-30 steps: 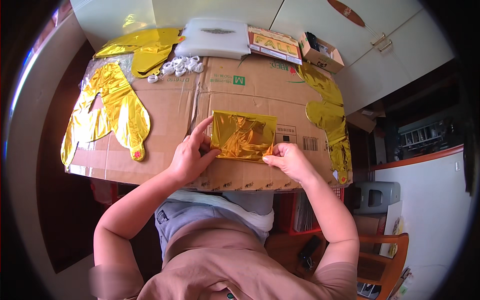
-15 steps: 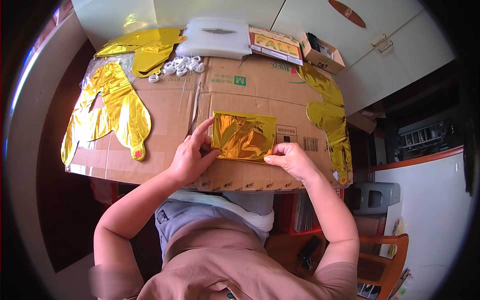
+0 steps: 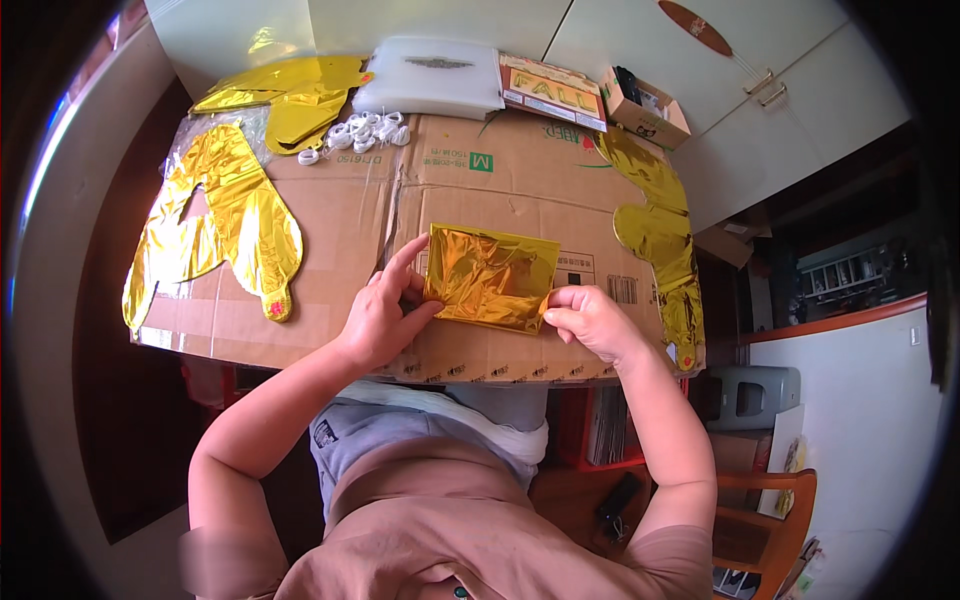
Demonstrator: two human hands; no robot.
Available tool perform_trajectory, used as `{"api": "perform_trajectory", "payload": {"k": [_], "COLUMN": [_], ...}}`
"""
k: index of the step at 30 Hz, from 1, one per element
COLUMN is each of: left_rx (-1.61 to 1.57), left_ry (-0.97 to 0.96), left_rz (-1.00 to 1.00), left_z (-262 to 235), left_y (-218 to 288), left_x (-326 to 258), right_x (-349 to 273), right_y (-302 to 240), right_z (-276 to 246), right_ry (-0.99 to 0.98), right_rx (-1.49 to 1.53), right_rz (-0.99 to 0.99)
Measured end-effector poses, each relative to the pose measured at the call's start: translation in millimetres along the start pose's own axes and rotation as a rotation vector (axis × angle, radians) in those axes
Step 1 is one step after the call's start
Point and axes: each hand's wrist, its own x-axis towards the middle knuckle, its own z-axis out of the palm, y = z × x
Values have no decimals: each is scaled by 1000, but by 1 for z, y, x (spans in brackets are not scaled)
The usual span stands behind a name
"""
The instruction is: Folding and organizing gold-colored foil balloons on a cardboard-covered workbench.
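Note:
A gold foil balloon folded into a flat rectangle (image 3: 490,278) lies at the middle of the cardboard sheet (image 3: 345,215). My left hand (image 3: 382,312) grips its left edge, with the thumb at the lower corner and the index finger stretched along the side up to the top corner. Between thumb and fingers, my right hand (image 3: 588,322) pinches the lower right corner. The foil is creased and shiny, and its right side tilts slightly downward toward me.
Flat gold foil balloons lie at the left (image 3: 240,215), far left (image 3: 305,95) and right edge (image 3: 655,235). At the back stand white ribbon coils (image 3: 365,132), a stack of clear plastic bags (image 3: 430,80), a printed packet (image 3: 550,90) and a small open box (image 3: 648,112).
My right hand has shifted slightly right and down with the foil's corner. The folded balloon has turned a little clockwise, its right edge moving right. My left hand stays almost still.

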Motion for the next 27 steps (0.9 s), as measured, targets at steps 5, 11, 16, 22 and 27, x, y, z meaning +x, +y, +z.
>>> {"api": "perform_trajectory", "payload": {"k": [5, 11, 16, 22, 27], "left_rx": [4, -15, -1, -16, 24], "left_ry": [5, 0, -2, -3, -6], "left_rz": [8, -16, -3, -1, 6], "left_z": [0, 0, -1, 0, -1], "left_y": [1, 3, 2, 2, 1], "left_x": [0, 0, 0, 0, 0], "right_x": [0, 0, -2, 0, 1], "right_y": [4, 9, 6, 10, 11], "right_z": [-2, -4, -3, -3, -4], "right_ry": [2, -45, -53, -49, -64], "right_rx": [94, 118, 112, 98, 139], "right_rz": [-40, -100, -105, -105, -124]}}
